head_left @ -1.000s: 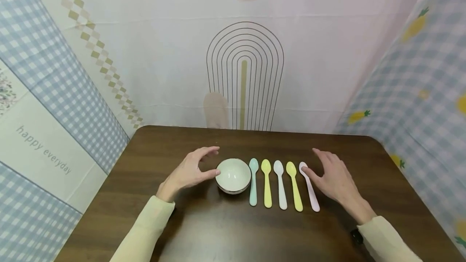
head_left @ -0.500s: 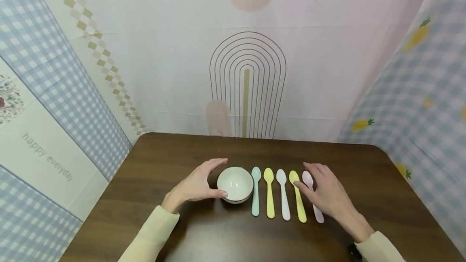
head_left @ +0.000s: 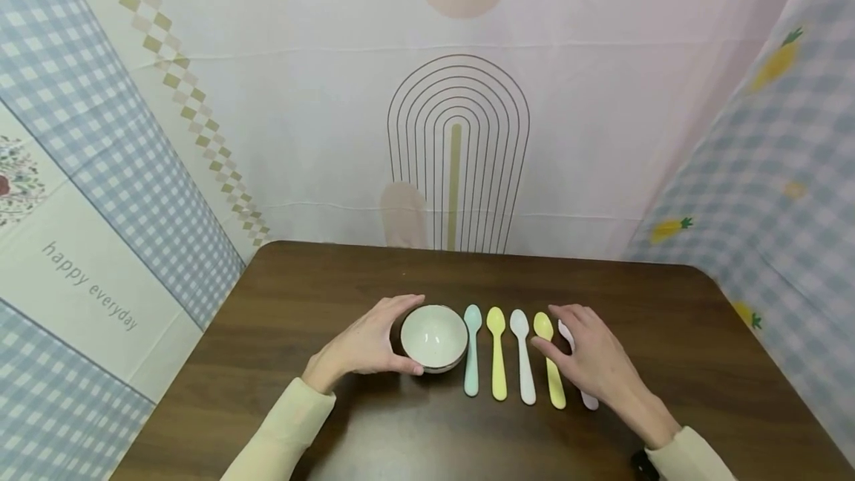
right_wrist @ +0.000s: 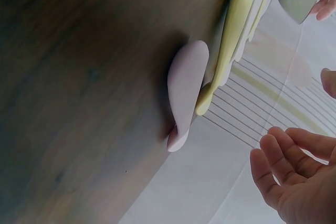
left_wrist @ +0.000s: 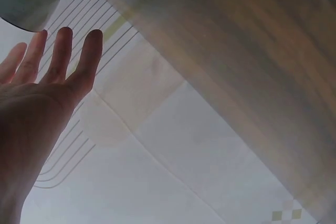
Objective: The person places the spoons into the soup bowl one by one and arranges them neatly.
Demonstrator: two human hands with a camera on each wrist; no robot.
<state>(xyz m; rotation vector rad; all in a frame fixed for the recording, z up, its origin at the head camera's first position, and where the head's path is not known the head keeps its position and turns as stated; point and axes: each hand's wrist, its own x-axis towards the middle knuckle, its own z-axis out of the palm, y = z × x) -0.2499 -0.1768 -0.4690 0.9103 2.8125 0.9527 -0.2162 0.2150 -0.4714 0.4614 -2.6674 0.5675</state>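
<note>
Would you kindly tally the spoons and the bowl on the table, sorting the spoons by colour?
Light teal spoon: 1
Yellow spoons: 2
White spoon: 1
Pale pink spoon: 1
Bowl: 1
Total: 6

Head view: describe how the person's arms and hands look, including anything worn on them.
A plain, pale cream fabric left sleeve and matching right sleeve cover the forearms, ending near the wrists. The bare left hand and bare right hand show no gloves or rings. A small black object shows at the right sleeve's end, too little visible to identify.
</note>
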